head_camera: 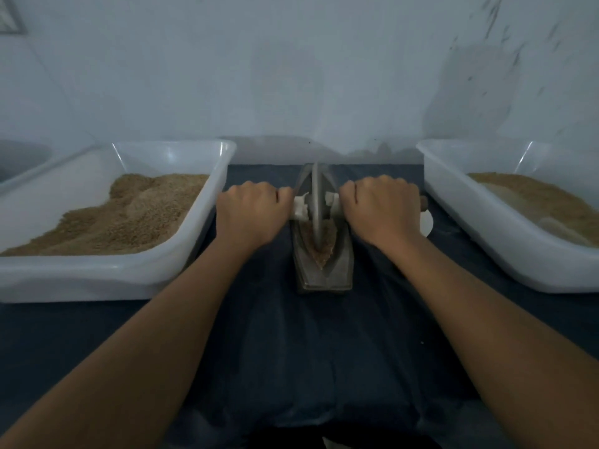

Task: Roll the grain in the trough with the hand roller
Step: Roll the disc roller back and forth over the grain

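Head view: left hand [251, 215] and right hand [381, 210] grip the hand roller [316, 197] handles, its wheel between them in the grain [321, 246] trough [337, 267].

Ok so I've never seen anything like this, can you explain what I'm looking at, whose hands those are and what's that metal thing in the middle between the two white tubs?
There is one picture, taken by a camera worn on a person's head, looking down at their own bare arms. The left hand and right hand each grip one end of a handle that runs through a metal wheel, the hand roller. The wheel stands in a narrow metal trough holding brown grain. The trough sits on a dark cloth. On either side is a white plastic tub: the left tub and the right tub, both holding similar tan grain.
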Action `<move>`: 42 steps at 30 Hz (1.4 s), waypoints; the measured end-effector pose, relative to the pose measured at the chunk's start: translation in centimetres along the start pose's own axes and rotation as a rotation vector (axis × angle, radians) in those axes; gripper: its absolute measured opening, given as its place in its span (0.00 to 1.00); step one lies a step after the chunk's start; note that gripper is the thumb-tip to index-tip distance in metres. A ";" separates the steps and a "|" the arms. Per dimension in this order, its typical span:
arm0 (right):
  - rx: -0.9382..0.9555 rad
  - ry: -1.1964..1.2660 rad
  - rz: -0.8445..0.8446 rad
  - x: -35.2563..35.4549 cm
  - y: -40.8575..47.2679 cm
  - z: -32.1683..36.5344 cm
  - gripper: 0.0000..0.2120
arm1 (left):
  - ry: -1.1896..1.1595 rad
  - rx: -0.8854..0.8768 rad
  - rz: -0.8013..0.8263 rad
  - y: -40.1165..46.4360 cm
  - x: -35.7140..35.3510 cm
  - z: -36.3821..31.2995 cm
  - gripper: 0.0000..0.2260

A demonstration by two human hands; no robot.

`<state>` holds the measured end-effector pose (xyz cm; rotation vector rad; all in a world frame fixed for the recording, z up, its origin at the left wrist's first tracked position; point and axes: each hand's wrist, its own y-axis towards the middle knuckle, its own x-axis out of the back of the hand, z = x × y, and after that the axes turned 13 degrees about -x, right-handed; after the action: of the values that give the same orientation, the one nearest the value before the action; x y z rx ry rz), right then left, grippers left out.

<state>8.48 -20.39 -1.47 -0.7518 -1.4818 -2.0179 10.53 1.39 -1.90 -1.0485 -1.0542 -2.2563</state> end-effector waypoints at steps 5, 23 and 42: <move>-0.003 0.017 -0.013 -0.3 0.0 -0.1 0.26 | 0.068 -0.001 0.002 -0.3 0.3 -0.2 0.08; -0.031 0.069 -0.043 -1.4 1.1 0.3 0.23 | 0.140 0.002 0.060 0.9 -0.9 0.6 0.10; 0.114 0.087 -0.065 0.5 -1.5 -1.0 0.21 | 0.046 -0.024 -0.070 -1.5 1.4 -0.4 0.09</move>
<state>6.90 -20.94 -2.37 -0.5694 -1.5738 -1.9685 8.51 1.87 -1.63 -0.9788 -1.0627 -2.3430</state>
